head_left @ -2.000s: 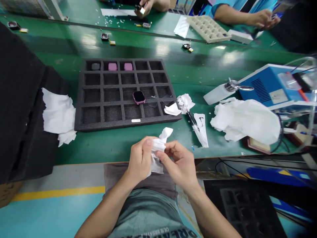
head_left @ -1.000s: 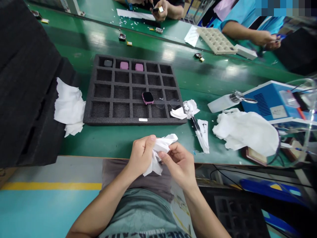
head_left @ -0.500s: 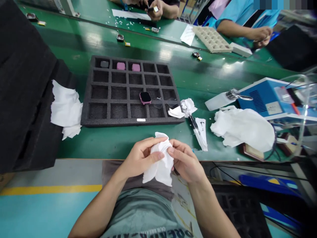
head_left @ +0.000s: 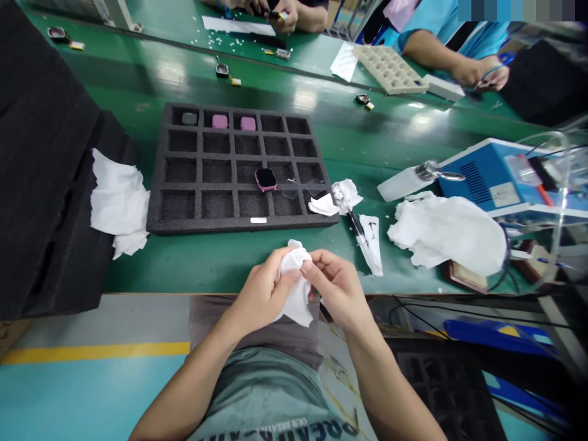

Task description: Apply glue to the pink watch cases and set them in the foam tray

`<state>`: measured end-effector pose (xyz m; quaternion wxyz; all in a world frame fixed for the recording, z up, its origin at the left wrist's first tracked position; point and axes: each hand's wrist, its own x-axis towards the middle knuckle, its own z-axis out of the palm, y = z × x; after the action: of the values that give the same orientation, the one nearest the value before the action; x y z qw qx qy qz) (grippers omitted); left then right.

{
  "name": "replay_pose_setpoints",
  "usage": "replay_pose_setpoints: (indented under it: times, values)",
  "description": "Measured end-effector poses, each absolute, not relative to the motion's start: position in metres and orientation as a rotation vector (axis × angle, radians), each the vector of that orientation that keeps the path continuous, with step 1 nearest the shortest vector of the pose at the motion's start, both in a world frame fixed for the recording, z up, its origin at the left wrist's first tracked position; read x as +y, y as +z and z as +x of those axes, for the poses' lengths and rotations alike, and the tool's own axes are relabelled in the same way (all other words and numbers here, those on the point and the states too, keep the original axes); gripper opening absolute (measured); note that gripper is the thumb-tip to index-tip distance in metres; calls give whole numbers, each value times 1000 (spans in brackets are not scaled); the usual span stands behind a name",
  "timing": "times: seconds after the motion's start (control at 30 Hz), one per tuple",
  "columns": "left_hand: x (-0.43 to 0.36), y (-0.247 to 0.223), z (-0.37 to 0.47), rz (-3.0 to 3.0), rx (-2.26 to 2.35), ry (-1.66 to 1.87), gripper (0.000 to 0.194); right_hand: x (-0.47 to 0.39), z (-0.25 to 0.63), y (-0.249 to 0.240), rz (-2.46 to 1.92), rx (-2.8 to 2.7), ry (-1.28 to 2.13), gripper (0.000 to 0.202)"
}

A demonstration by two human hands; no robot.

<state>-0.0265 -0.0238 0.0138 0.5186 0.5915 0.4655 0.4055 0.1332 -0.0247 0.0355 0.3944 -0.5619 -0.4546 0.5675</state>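
Note:
A white cloth is bunched between my two hands, just over the table's front edge. My left hand grips its left side, thumb on top. My right hand pinches its upper right part with thumb and fingers. Whether something lies inside the folds is hidden. Beyond my hands lies a black foam tray with square compartments. A pink-framed smartwatch body rests tilted on its dividers, dark screen up. Two pink watch cases and a dark one sit in the back row.
Black foam blocks are stacked at left, a white cloth against them. To the right are a pen-like tool, a pump bottle, a large white cloth and a blue machine. Two co-workers' hands work across the table.
Both hands have bunched the cloth tighter, and less of it hangs down. My fingers have shifted on it. The view has moved slightly.

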Motion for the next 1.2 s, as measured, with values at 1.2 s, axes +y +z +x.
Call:
replay_pose_setpoints:
  times: [1.2]
  values:
    - [-9, 19, -43, 1912, 1699, 834, 34, -15, 108, 15, -1490, -1606, 922, 34]
